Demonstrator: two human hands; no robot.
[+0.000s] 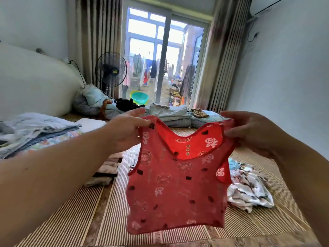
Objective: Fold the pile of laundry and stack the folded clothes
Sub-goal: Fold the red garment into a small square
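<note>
A small red sleeveless vest (176, 189) with a printed pattern hangs in the air above the striped bed mat (71, 220). My left hand (126, 129) pinches its left shoulder strap. My right hand (249, 129) pinches the right shoulder strap. The vest is spread flat between them, with its hem hanging free. A crumpled white patterned garment (249, 189) lies on the mat to the right, partly behind the vest. A striped black-and-white garment (106, 168) lies to the left under my forearm.
Folded clothes (35, 132) are stacked at the left. More folded bedding (176, 114) lies at the far end of the mat. A bundled quilt (90, 102) and a standing fan (110, 72) are by the headboard. Glass doors are behind.
</note>
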